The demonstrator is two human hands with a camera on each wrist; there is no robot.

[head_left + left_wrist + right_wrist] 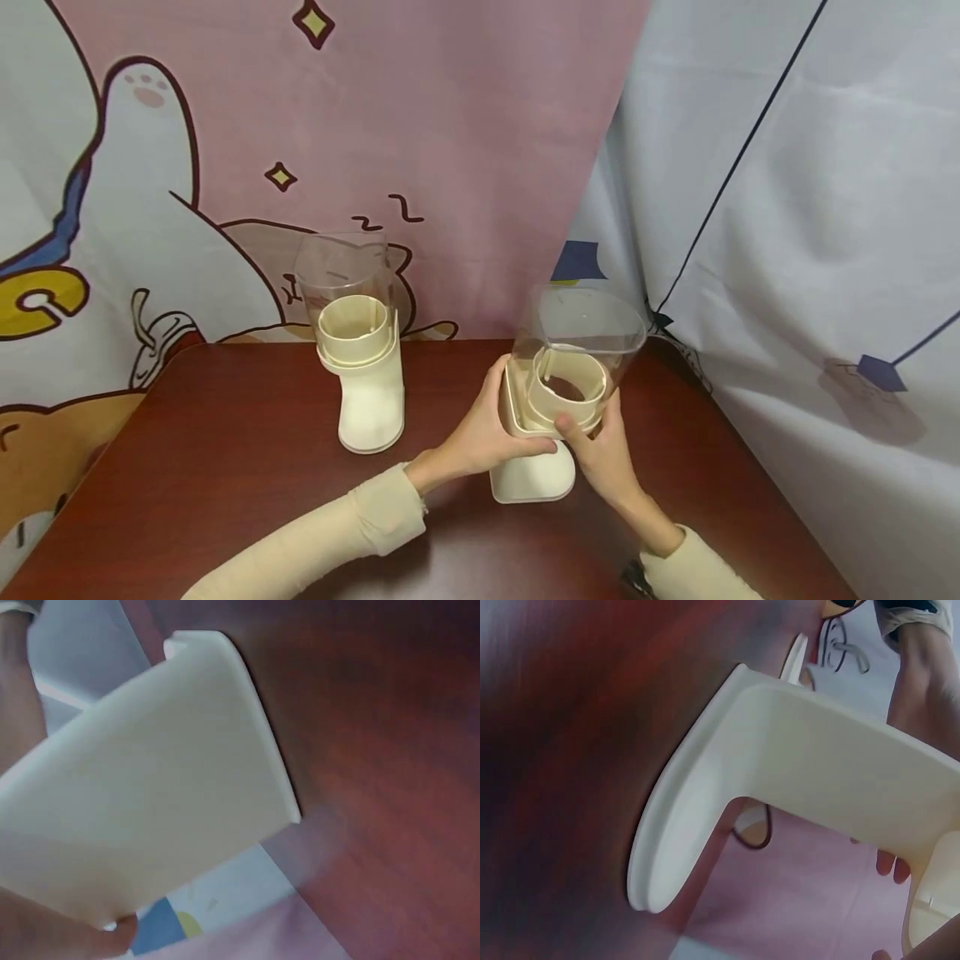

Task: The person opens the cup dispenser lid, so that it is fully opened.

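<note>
Along my dark red desk's far edge hangs a cartoon-printed pink cloth. From the left edge, bare wood runs to a cream stand with a clear cup near the far edge. Past another gap, my left hand grasps a matching stand, right of centre; my right hand grips its other side. Then comes a strip of wood, the right edge and white cloth.
</note>
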